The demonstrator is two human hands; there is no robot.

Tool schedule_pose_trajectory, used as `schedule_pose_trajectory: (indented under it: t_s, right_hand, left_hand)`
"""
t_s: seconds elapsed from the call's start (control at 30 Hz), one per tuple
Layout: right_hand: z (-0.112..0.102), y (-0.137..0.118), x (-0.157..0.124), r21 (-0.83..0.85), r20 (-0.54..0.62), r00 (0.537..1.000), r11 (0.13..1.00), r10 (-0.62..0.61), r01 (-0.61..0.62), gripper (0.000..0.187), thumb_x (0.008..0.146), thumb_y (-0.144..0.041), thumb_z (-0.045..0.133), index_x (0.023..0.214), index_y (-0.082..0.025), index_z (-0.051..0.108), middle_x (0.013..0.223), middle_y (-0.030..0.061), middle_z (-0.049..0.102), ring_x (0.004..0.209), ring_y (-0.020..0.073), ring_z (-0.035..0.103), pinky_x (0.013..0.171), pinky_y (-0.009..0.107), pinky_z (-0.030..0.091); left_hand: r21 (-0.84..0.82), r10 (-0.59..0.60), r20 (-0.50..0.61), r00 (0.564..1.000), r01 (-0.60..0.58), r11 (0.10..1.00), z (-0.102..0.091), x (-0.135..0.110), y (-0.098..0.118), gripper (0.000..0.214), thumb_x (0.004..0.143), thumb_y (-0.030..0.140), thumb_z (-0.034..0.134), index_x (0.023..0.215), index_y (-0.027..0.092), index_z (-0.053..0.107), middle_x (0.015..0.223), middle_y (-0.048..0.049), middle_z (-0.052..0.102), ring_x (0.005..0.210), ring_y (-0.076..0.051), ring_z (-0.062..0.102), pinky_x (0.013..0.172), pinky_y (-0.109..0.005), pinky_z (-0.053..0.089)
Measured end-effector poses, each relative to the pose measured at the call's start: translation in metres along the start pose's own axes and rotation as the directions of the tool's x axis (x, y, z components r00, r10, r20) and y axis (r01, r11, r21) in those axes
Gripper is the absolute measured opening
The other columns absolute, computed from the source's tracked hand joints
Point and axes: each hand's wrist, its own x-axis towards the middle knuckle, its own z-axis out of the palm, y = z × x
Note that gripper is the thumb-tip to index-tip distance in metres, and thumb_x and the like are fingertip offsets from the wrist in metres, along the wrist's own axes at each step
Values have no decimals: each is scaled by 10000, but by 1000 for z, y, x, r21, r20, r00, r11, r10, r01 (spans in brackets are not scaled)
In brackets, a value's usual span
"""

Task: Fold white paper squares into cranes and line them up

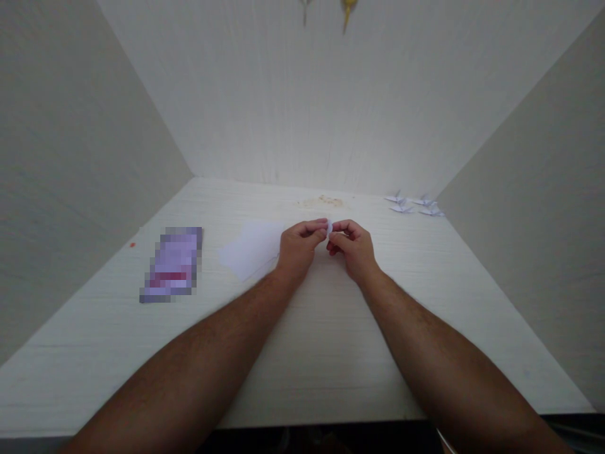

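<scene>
A small folded piece of white paper is pinched between my two hands, above the middle of the table. The fingertips of my left hand close on its left side. From the other side, the thumb and index finger of my right hand grip it too, with the remaining fingers curled below. Most of the paper is hidden by my fingers, so its exact shape does not show. Beside my left wrist lie white paper sheets, partly covered by that hand.
Several folded white paper figures, pointed like cranes, stand at the back right of the white table. A blurred-out purple rectangular object lies at the left, near an orange speck. Pale walls enclose the back and both sides.
</scene>
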Motion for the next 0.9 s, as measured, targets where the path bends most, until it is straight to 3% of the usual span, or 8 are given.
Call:
schedule_pose_trajectory:
  t_s: [0.4, 0.6, 0.9]
  right_hand:
    - [3, 1, 1, -29, -22, 1000, 1000, -10, 10, 161, 655, -183, 670, 810, -197, 629, 536, -44, 637, 474, 107, 567, 479, 227, 460]
    - [5, -2, 0, -100, -69, 997, 995, -28, 21, 132, 704, -270, 683, 793, -197, 618, 525, -44, 619, 462, 107, 564, 474, 235, 461]
    - [10, -8, -1, -176, -186, 979, 983, -86, 53, 97, 727, -285, 644, 712, -200, 600, 482, -61, 556, 422, 90, 507, 420, 221, 392]
  left_hand:
    - [22, -7, -30, 1000, 7, 1000, 2, -1, 5, 106, 675, 261, 776, 744, 181, 760, 1025, -86, 747, 954, -217, 684, 951, -423, 515]
    - [-23, -25, -15, 1000, 25, 999, 2, -1, 3, 151, 681, 295, 787, 762, 173, 752, 1036, -84, 739, 938, -214, 679, 934, -427, 517]
    - [-32, -49, 135, 990, 53, 998, 4, -5, 8, 390, 619, 235, 826, 976, 161, 687, 1004, -83, 719, 903, -193, 682, 855, -371, 540]
